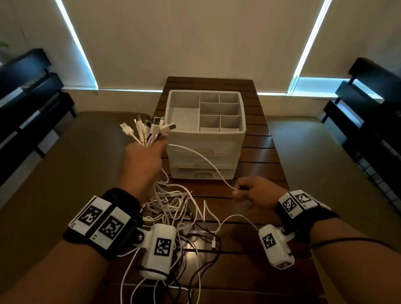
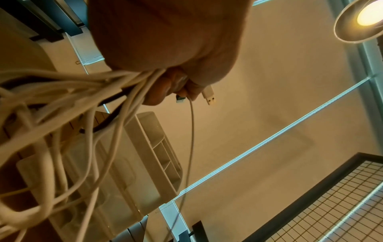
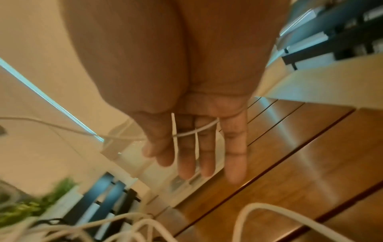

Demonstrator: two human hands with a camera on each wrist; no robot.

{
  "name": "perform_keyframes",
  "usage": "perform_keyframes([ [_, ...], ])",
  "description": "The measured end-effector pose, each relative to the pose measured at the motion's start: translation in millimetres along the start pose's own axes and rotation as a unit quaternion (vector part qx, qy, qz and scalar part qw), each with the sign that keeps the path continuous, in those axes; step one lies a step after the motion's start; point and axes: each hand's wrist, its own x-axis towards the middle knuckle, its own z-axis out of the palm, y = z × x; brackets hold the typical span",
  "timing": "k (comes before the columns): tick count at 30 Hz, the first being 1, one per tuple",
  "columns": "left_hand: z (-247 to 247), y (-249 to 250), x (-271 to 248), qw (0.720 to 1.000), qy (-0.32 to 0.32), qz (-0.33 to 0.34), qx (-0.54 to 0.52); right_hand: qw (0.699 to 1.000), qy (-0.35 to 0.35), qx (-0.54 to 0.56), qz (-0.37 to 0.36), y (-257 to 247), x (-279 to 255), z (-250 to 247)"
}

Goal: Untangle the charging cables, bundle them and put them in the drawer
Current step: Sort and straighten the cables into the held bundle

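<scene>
Left hand (image 1: 144, 159) raised in a closed fist grip; right hand (image 1: 256, 192) lower, thumb and forefinger pinched.

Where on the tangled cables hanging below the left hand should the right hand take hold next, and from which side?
Probably at the one thin white cable already running clear from the left hand to the right hand. It arcs apart from the tangled cables over the table, so pinch it from the right, away from the knot.
</scene>
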Motion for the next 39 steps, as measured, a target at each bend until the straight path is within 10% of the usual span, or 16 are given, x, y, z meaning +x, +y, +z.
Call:
perform_keyframes([
  [4, 0.8, -0.7, 2.9, 1.0, 0.005, -0.009, -0.018, 0.99, 0.007, 0.141, -0.002, -13.2, -6.1, 3.1],
  [8, -3.0, 5.1, 10.8, 0.997, 0.036, -0.021, -0.066, 0.993, -0.007, -0.094, 0.064, 5.2, -7.4, 8.3],
  [14, 1.5, 1.7, 6.5, 0.999, 0.016, -0.008, -0.03, 0.983, 0.014, -0.145, 0.112, 20.2, -8.8, 10.0],
  [20, 10.9, -2.1, -3.6, 1.0, 0.03, -0.003, 0.005, 0.945, 0.17, 0.266, 0.089, -3.3, 3.1, -1.3],
  [25, -13.4, 0.7, 16.8, 0.996, 0.084, -0.02, -0.019, 0.945, 0.162, 0.267, 0.093, 7.0, 0.4, -9.3],
  [32, -8.1, 0.9, 1.3, 0.982, -0.153, -0.018, -0.11, 0.972, 0.15, 0.179, -0.012, -26.1, 8.0, 5.6],
  [39, -26.0, 17.9, -3.3, 0.931, -0.3, -0.02, -0.206, 0.991, 0.085, 0.05, 0.094, -15.5, 31.9, 32.0],
])
